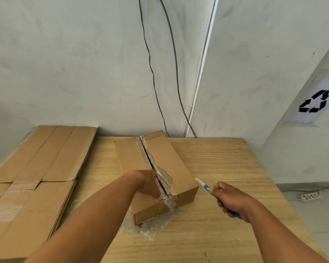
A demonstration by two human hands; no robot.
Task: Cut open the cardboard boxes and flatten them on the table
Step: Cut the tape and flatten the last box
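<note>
- Flattened cardboard (pixel 36 168) lies left of the left hand (pixel 150 184), done.
- Left hand's fingers rest on the slit-topped box (pixel 167 168), grip unclear; flattening remains.
- Right hand (pixel 230 198) is closed around a blue cutter (pixel 204 185).

Left hand (pixel 150 184) rests on the slit cardboard box (pixel 171 168); right hand (pixel 231 199) grips a blue cutter (pixel 207 187) beside it

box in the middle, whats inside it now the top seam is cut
Only a dark slit shows between the two top flaps of the box; the left hand presses on the near end. The flaps cover the inside, so any contents cannot be seen.
</note>
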